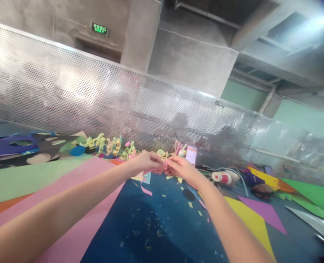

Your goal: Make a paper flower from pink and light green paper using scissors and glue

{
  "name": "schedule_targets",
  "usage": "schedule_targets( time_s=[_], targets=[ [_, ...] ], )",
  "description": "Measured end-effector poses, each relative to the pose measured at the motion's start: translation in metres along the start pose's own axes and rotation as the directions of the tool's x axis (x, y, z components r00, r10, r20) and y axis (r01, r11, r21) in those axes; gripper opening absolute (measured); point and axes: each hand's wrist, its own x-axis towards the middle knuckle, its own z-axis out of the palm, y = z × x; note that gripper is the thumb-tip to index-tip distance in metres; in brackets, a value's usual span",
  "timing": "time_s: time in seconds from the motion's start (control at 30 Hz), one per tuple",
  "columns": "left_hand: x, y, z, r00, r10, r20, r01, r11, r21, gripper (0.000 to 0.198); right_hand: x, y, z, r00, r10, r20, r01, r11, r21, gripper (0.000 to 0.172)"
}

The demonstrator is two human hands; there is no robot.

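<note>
My left hand [148, 162] and my right hand [184, 168] meet above the far part of a dark blue mat [151, 226]. Between their fingertips is a small pink piece [165, 164], perhaps foam or paper; its exact shape is blurred. Both hands are closed in a pinch on it. Below the left hand, a thin pink strip [146, 190] lies by a light blue scrap [146, 178]. Small pale yellow scraps [190, 205] are scattered under the right hand, near a dark round disc [188, 194].
Large pink [88, 193] and light green sheets [36, 175] cover the left side. Small yellow-green figures [100, 143] stand at the back. At right are a red-and-white spool [221, 178], a yellow sheet [246, 219] and a purple sheet [264, 213]. A perforated metal screen [91, 91] rises behind.
</note>
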Motion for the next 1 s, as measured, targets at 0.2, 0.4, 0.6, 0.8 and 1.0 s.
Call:
schedule_targets(
  time_s=[0.2,0.4,0.6,0.8,1.0],
  targets=[
    [-0.007,-0.005,0.023,0.983,-0.082,0.165,0.092,0.994,-0.051,0.019,-0.040,0.022,0.001,0.994,0.074,-0.085,-0.072,0.997,0.025,0.028],
    [-0.043,0.014,0.042,0.922,-0.266,0.282,0.316,0.937,-0.149,0.031,-0.078,0.024,0.009,0.981,-0.013,-0.194,0.019,0.999,0.029,0.025],
    [-0.075,0.026,0.046,0.791,-0.344,0.506,0.489,0.853,-0.184,0.042,-0.098,0.025,0.023,0.987,-0.004,-0.163,0.051,0.957,0.286,0.021],
    [-0.080,-0.011,0.060,0.902,-0.324,0.285,0.380,0.910,-0.168,0.035,-0.106,0.031,0.035,0.996,0.064,-0.065,-0.050,0.979,0.195,0.019],
    [-0.082,-0.040,0.068,0.942,-0.289,0.169,0.325,0.911,-0.254,0.020,-0.103,0.052,0.044,0.994,0.089,-0.064,-0.081,0.990,0.119,0.018]
  ],
)
